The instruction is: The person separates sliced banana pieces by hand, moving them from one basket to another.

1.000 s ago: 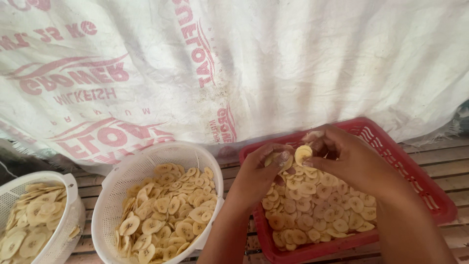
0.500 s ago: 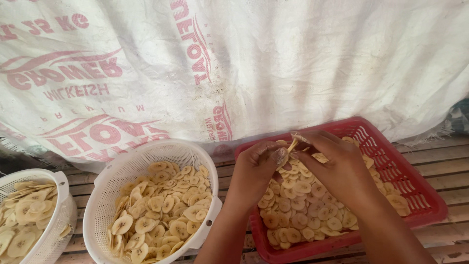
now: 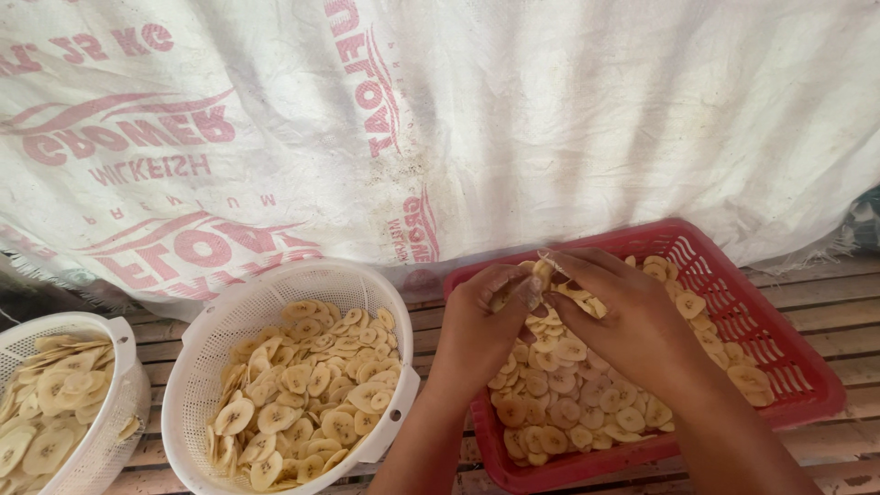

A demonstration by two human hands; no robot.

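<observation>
Head view: hands now closer over red basket.

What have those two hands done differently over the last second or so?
The left hand and right hand have closed together over the red plastic basket, pinching one pale banana chip between them. The round white colanders of chips have not moved.

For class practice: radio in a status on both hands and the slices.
Left hand, right hand together pinching a banana slice over red basket. Nothing blocking.
</observation>
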